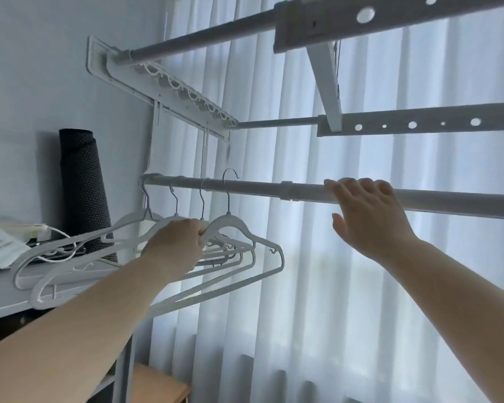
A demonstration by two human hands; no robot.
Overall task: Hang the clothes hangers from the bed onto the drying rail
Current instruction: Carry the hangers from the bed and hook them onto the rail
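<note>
while the left grip (175,245) curls round the necks of a bunch of white hangers (245,248), their wire hooks (230,177) stand just above it at the drying rail (259,189); some look looped over it, though i cannot tell whether all are seated. the right grip (367,210), well to the right of the bunch, is flat and wide, fingers laid on the same rail, holding nothing. this looks like the hanging step itself. next, i judge, the left grip must lower until every hook bears on the rail, then let go.
</note>
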